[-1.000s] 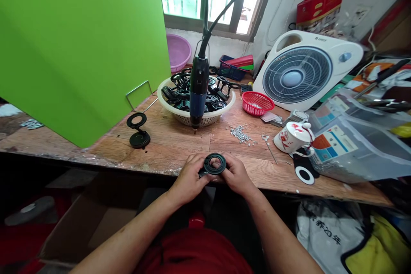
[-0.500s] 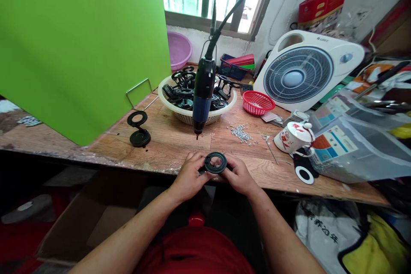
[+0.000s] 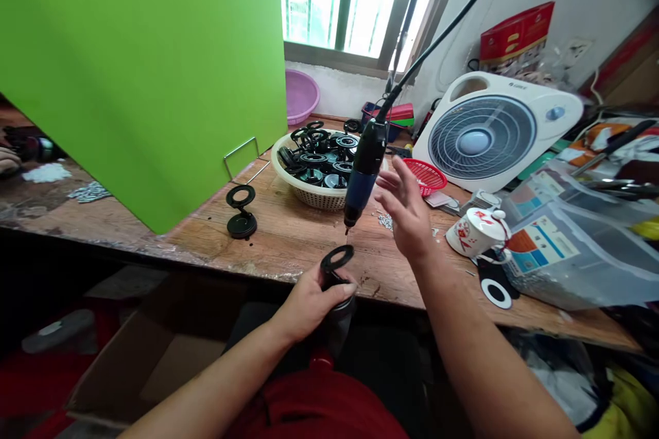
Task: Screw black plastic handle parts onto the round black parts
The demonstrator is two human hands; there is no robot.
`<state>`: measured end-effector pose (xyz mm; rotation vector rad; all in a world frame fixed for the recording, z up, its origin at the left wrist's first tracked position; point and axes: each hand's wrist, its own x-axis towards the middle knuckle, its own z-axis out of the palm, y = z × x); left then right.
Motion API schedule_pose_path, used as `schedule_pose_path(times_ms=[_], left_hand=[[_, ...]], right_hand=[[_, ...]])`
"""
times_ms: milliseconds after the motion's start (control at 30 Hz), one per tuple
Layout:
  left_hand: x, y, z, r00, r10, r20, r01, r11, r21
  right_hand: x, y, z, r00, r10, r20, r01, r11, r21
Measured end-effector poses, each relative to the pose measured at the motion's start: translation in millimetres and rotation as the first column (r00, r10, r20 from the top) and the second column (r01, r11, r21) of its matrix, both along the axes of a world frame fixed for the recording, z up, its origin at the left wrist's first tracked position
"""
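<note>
Black ring part [image 3: 337, 257] sits at the near edge of the bench [image 3: 288, 233], held up by the left hand [image 3: 314, 302]. Left fingers [image 3: 334, 288] are curled closed around the dark piece under the ring, thumb side toward the bench edge; the ring itself tilts up above the knuckles.

Right hand [image 3: 406, 209] is raised above the bench, palm toward the hanging electric screwdriver [image 3: 363, 175]. Its fingers [image 3: 388, 182] are spread wide and hold nothing; the fingertips are just beside the screwdriver's blue barrel, contact not clear. The screwdriver hangs tilted from a black cable, its bit pointing down just above the ring.

Behind: a cream basket [image 3: 314, 195] full of black ring parts, a small red basket [image 3: 430, 178] partly hidden by the right hand, a loose heap of small screws [image 3: 385, 221] near the wrist. A finished two-ring black stand [image 3: 240, 212] stands to the left, beside the green board [image 3: 154, 68]. White box fan [image 3: 484, 134] leans at the right, a white and red teapot [image 3: 476, 233] in front of it.
</note>
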<state>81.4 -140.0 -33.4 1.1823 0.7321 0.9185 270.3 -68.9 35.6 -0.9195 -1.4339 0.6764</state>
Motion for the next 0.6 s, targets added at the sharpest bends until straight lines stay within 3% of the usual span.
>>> schedule_pose_path(times_ms=[100,200,333,467,600], left_hand=[[-3.1,-6.6,12.2,0.981,0.101,0.168,-0.036,0.935,-0.353],[-10.2,-8.5,17.5,0.972,0.209,0.106,-0.122,0.835,-0.536],[-17.0,-11.9,14.2,0.933,0.36,0.033,-0.271,0.757,-0.594],[-12.9,-17.8,12.9,0.919,0.39,0.06,-0.282,0.756,-0.591],[-6.5,-21.4,15.1,0.913,0.391,0.117,-0.255,0.77,-0.585]], right_hand=[[-20.9,22.7,24.5,0.982,0.182,0.048,-0.179,0.981,-0.069],[-43.5,15.1,27.6,0.983,0.181,-0.007,-0.181,0.977,-0.109],[-67.3,-34.6,26.2,0.951,0.232,-0.204,-0.25,0.966,-0.068],[-82.4,-79.4,27.8,0.956,0.153,-0.249,-0.15,0.988,0.032],[-88.4,-93.1,20.9,0.966,0.128,-0.226,-0.12,0.992,0.048]])
